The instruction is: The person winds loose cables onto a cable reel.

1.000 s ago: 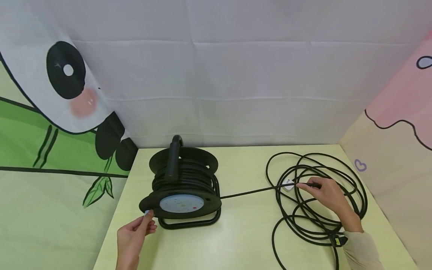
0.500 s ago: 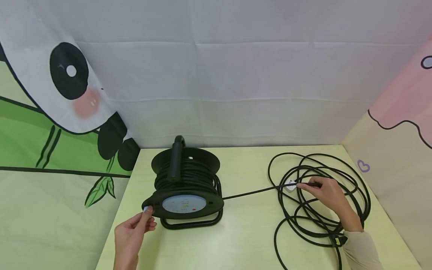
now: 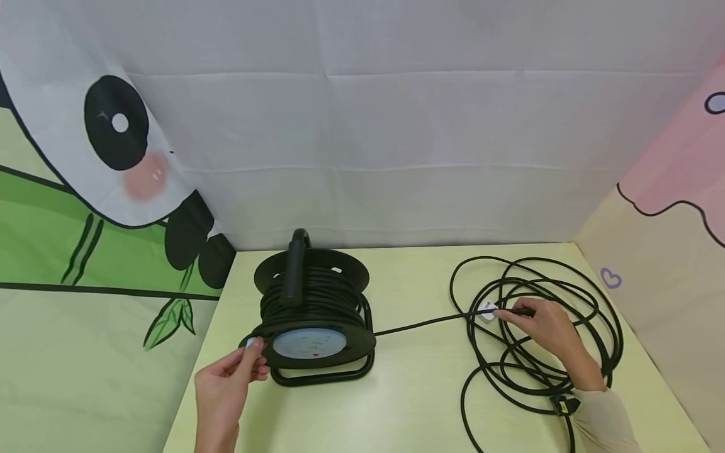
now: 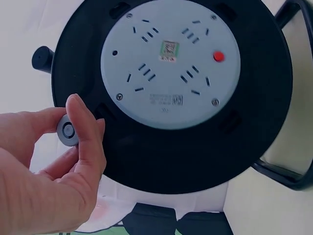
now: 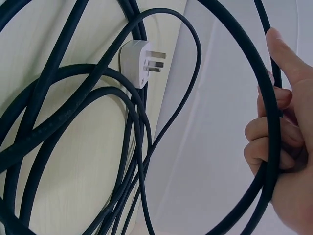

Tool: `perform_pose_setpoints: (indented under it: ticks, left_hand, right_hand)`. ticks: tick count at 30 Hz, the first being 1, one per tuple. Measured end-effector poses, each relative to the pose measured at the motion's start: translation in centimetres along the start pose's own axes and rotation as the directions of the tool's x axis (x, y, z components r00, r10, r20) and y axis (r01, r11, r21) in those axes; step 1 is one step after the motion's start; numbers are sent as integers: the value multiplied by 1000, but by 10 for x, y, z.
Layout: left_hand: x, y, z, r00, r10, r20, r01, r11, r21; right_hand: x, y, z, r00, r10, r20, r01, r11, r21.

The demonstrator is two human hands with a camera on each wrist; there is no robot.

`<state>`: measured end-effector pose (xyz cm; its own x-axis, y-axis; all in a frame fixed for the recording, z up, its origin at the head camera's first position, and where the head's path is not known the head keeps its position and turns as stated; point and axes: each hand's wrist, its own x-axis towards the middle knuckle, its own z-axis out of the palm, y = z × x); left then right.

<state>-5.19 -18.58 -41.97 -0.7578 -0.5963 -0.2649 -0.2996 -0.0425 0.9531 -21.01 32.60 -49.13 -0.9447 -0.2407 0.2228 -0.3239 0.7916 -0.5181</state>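
In the head view, the left hand (image 3: 226, 384) has thumb and fingers closed on a small grey round knob (image 3: 251, 342) on a black cable reel (image 3: 357, 340). The reel stands near the table's (image 3: 419, 390) back left corner, its flat round face turned toward the front edge, its axle running front to back. The right hand (image 3: 544, 330) pinches a thin black cable (image 3: 421, 324), which stretches crosswise from the reel, above loose black loops (image 3: 618, 349) near the right edge.

In the left wrist view, the fingers pinch the knob from both sides, its round end exposed; the reel's pale grey socket disc (image 4: 168, 112) carries a red button (image 4: 218, 56).

In the right wrist view, the fingers curl round the cable, thumb extended along it. A white three-pin plug (image 5: 131, 63) sits among the loops, pins pointing toward the hand's side of the view.
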Motion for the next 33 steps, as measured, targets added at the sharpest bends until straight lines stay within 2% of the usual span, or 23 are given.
perform_pose_setpoints:
  ticks: [12,16,22,33]
  left_hand:
    - [-13,12,12,996,70,51,-67,996,-66]
    - [-16,14,17,994,80,70,-75,995,-60]
    - [-21,16,25,990,103,96,-100,994,-34]
    - [-30,19,34,982,169,88,-168,986,-25]
  right_hand:
    - [6,-15,9,997,-56,47,56,998,-10]
    - [7,-21,13,996,-51,73,50,999,15]
    - [8,-27,18,995,-69,73,65,996,55]
    - [12,-34,24,989,-111,93,100,988,114]
